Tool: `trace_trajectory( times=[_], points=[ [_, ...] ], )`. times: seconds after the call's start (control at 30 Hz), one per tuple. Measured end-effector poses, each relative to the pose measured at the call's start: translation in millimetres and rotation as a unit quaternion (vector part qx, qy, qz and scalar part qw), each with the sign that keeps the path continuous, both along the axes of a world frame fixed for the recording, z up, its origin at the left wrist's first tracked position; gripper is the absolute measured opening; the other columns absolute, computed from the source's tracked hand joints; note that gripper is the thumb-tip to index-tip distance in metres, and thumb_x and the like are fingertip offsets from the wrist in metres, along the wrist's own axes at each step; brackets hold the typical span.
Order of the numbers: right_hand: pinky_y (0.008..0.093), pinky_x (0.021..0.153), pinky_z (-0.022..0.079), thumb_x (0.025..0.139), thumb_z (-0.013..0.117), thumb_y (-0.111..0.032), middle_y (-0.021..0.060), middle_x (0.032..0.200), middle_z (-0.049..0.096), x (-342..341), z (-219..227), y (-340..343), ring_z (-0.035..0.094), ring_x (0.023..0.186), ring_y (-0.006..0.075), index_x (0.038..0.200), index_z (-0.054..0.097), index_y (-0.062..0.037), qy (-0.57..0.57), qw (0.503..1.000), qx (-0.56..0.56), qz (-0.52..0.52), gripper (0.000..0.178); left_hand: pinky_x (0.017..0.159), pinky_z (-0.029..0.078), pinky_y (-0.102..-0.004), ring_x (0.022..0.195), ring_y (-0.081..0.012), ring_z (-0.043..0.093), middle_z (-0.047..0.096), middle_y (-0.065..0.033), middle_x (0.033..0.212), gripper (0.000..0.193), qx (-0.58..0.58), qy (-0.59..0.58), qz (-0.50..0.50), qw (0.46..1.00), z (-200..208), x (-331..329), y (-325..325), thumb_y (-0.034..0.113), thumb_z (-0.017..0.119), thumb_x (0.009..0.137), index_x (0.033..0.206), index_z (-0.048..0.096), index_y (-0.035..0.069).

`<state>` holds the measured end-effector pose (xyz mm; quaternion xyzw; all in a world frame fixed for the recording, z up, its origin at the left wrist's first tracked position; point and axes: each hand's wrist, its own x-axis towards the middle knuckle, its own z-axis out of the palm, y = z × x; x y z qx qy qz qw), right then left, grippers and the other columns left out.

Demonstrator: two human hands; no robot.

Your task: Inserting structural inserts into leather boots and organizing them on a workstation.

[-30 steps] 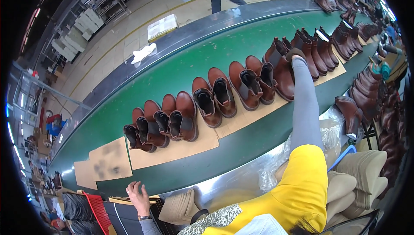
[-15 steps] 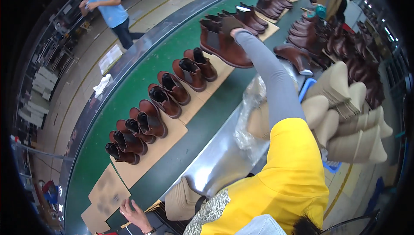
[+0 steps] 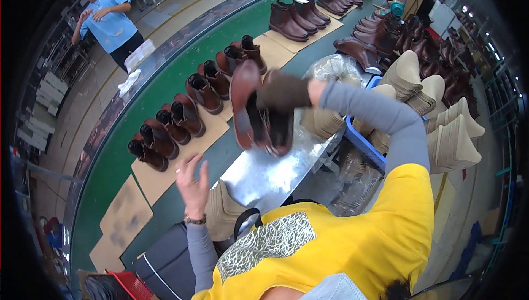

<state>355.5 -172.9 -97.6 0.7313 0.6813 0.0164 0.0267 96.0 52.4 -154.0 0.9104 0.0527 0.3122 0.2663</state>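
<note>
R hand swung the boots back twd the bench vs a sec ago, L hand came up closer 2.

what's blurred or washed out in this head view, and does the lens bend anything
Head view: motion blur smears the right hand and the boots it holds; head view: white glare on the metal tabletop; head view: the green belt bows, dark corners.
</note>
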Motion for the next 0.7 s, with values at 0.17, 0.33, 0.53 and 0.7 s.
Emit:
trace_trajectory(
  times=[0.17, 0.33, 0.53, 0.7],
  points=[
    [0.0416, 0.074, 0.049, 0.08, 0.053, -0.018, 0.0147, 0.086, 0.065, -97, -121, -12, 0.065, 0.085, 0.031, 0.087, 0.066, -0.0087, 0.237, 0.969, -0.04, 0.063, 0.018, 0.076, 0.049, -0.0345, 0.09, -0.0279, 0.062, 0.064, -0.014, 0.101, 0.026, -0.081, 0.061, -0.116, 0.988, -39, 8, -34, 0.01, 0.069, 0.081, 0.105, 0.065, 0.001],
    [0.0396, 0.091, 0.046, 0.074, 0.065, -0.009, 0.0092, 0.111, 0.06, -128, -84, -21, 0.055, 0.107, 0.0295, 0.103, 0.064, -0.0099, 0.261, 0.94, 0.209, 0.066, 0.029, 0.077, 0.049, -0.0373, 0.087, -0.0298, 0.061, 0.061, -0.0138, 0.101, 0.034, -0.148, 0.146, -0.132, 0.969, -64, 7, -47, 0.02, 0.067, 0.084, 0.112, 0.062, 0.002],
    [0.0369, 0.083, 0.047, 0.073, 0.066, -0.016, 0.0034, 0.097, 0.064, -108, -120, -45, 0.059, 0.094, 0.0264, 0.085, 0.072, -0.0143, 0.308, 0.921, 0.216, -0.097, 0.014, 0.069, 0.047, -0.0402, 0.076, -0.0328, 0.059, 0.061, -0.014, 0.084, 0.023, -0.147, 0.155, -0.153, 0.965, -83, 22, -49, 0.024, 0.066, 0.085, 0.089, 0.07, 0.002],
    [0.0297, 0.071, 0.05, 0.079, 0.065, -0.019, 0.0059, 0.077, 0.068, -113, -139, -28, 0.064, 0.072, 0.0172, 0.082, 0.073, -0.0069, 0.573, 0.729, 0.198, -0.318, 0.015, 0.061, 0.043, -0.0356, 0.065, -0.0249, 0.057, 0.058, -0.0109, 0.07, 0.027, -0.168, 0.157, -0.162, 0.96, -99, 35, -36, 0.024, 0.064, 0.085, 0.082, 0.068, -0.003]
  ],
)
